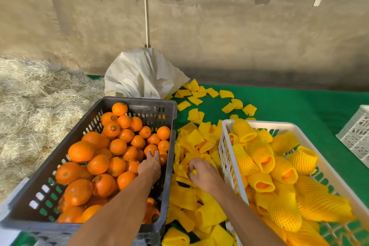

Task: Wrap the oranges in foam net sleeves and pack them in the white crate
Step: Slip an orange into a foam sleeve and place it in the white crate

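**Head view: both hands at the fruit and the sleeves**

Head view, as I read it from my remote station. The left hand (150,166) reaches into the dark grey crate (137,101), its fingers curled over one orange (150,148) near the crate's right wall. The crate is heaped with bare oranges (99,158), several carrying small round stickers. The right hand (201,171) is lowered onto the pile of loose yellow foam net sleeves (191,142) lying on the green table cover (299,106) between the two crates; its thumb and fingers pinch one yellow sleeve (194,171). The two hands are near each other, separated by the grey crate's wall. To the right stands the white crate (224,146), holding sleeved oranges (263,164), some with orange skin showing at the open sleeve ends. More sleeves lie scattered farther back on the cover. Behind the grey crate I see a white woven sack (139,74); to the left, dry straw (36,102); at the right edge, part of a second white crate (357,134).
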Motion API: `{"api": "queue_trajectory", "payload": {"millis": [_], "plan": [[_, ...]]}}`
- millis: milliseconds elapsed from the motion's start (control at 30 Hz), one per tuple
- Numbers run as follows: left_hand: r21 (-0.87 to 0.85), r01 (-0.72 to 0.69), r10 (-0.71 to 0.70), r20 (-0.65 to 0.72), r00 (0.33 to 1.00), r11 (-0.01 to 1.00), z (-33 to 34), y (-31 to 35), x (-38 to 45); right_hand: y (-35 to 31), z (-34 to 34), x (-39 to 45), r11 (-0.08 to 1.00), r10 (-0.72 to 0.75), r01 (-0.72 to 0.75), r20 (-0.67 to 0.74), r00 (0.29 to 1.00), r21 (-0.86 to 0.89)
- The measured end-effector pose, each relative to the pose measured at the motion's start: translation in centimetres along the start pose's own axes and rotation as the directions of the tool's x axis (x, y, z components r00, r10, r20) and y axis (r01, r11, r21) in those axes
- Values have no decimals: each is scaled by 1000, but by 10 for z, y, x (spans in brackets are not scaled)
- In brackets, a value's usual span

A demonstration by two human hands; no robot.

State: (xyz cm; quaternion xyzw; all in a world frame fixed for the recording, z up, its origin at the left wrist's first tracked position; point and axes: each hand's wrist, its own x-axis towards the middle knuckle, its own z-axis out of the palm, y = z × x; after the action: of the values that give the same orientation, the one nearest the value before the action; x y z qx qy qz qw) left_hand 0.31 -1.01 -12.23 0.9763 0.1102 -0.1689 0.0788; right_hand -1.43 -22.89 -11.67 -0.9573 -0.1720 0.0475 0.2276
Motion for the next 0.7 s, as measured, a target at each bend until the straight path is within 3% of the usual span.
{"api": "queue_trajectory", "payload": {"millis": [200, 333, 433, 567, 633, 700], "plan": [[-11, 79, -80, -65, 995, 997, -9, 1, -7, 3, -8, -1, 918, 154, -103, -105, 982, 382], [-362, 152, -214, -137, 967, 920, -38, 0, -14, 2, -16, 1, 906, 204, -90, -242, 949, 413], [-511, -2, -210, -357, 910, 860, -61, 6, -21, 0, -25, 1, 885, 283, -109, -336, 898, 453], [-556, -363, -160, -681, 714, 748, -86, 23, -39, -2, -34, 1, 836, 352, -58, -451, 820, 546], [-534, -572, -36, -750, 660, 623, -97, 35, -52, -2, -36, 0, 816, 371, -28, -487, 791, 577], [-574, -684, 104, -727, 678, 451, -98, 54, -64, -2, -41, -2, 786, 394, 2, -504, 769, 618]]}}
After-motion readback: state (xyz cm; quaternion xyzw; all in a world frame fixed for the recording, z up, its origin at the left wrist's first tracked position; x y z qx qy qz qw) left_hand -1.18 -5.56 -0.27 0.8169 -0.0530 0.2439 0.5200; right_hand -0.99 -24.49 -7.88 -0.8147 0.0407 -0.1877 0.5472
